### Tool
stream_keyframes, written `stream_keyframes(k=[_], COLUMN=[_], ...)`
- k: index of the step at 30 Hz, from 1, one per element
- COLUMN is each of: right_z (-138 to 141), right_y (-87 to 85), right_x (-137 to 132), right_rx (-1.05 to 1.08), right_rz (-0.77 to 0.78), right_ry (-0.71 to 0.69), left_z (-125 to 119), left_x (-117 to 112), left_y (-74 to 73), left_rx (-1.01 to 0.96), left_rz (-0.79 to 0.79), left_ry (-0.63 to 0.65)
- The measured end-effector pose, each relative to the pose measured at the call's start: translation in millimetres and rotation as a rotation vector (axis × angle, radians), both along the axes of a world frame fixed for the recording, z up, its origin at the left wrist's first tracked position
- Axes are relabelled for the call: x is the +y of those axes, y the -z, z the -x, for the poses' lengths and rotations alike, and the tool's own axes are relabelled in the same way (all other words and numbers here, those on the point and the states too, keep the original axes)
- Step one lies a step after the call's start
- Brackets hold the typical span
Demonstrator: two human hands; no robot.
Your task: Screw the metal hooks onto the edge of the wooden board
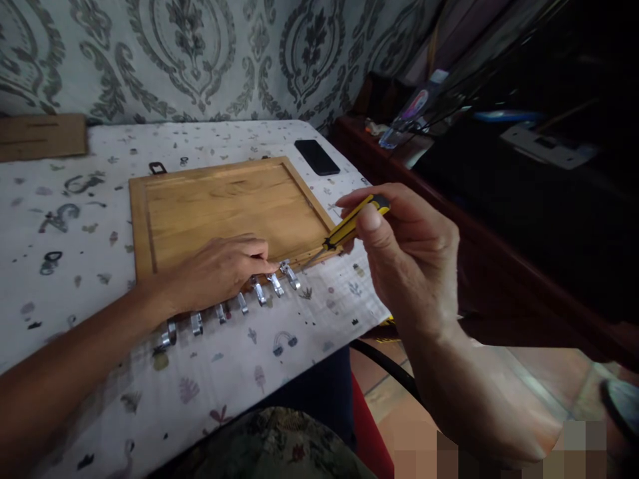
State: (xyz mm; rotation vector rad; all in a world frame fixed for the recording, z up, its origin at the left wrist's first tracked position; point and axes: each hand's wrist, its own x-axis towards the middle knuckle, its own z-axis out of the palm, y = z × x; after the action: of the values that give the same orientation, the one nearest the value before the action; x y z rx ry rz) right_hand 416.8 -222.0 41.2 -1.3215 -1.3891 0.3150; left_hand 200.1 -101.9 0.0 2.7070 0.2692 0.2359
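Observation:
A framed wooden board [229, 213] lies flat on the table, with a row of several shiny metal hooks [259, 293] along its near edge. My left hand [224, 266] rests on the board with its fingers curled; a fingertip presses on a hook near the right end of the row. Between the thumb and fingers of my right hand [414, 259] is a yellow and black screwdriver [349, 224]. Its thin shaft slants down to the left, the tip close to the rightmost hook [290, 275]. Whether the tip touches anything I cannot tell.
Beyond the board's right corner lies a black phone [317, 157]. A brown cardboard piece [42, 136] sits at the far left of the patterned tablecloth [64, 266]. To the right, a clear bottle [414, 106] stands on a dark red wooden surface [474, 246]. Patterned fabric hangs behind.

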Motion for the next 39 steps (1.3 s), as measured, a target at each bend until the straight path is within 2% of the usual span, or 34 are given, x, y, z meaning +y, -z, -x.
stream_keyframes(k=[4,14,39], right_z=[2.4,10.1,16.4], right_y=[5.3,3.4,-8.3], right_x=[2.1,6.2,14.0], right_rx=[0.018,-0.002,0.045], right_rz=[-0.046,0.044,0.137], right_ry=[0.026,0.060,-0.033], left_z=[0.4,1.2,-0.4], left_x=[-0.1,-0.2,-0.3], left_y=[0.9,-1.5,-2.9], left_rx=[-0.004,-0.017,-0.022], left_rz=[0.003,0.042,-0.007], left_ry=[0.000,0.007,0.019])
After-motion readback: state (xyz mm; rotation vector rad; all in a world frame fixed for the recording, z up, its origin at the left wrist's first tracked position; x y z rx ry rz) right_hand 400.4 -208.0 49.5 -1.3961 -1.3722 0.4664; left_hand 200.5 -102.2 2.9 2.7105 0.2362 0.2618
